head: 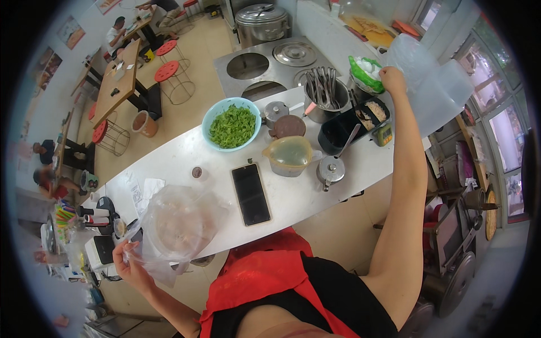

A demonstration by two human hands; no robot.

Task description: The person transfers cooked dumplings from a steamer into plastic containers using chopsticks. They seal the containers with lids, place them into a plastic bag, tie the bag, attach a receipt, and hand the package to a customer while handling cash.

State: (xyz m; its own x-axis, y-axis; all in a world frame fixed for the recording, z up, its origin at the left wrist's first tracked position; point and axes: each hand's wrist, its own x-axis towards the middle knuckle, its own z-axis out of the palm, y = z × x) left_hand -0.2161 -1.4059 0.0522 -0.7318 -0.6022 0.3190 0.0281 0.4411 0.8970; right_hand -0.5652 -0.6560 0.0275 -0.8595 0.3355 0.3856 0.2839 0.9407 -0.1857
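My left hand [133, 266] grips the edge of a clear plastic bag [203, 211], which lies around a round container [179, 228] at the counter's near left. My right hand [394, 80] reaches to the far right, at the rim of a green packet [364, 76] with white pieces inside; its fingertips are partly hidden. A black phone [251, 194] lies flat on the white counter [203, 169] between my hands. Beyond it stand a light blue bowl of chopped greens [232, 126] and a yellowish pitcher with a lid [289, 155].
A steel pot of spoons [325, 95], a black divided container [342, 131], a green timer [383, 135] and a metal-lidded jar [331, 170] stand on the right. Stacked clear plastic containers [444, 93] are beside my right forearm. Seated people and red stools [167, 71] are farther off.
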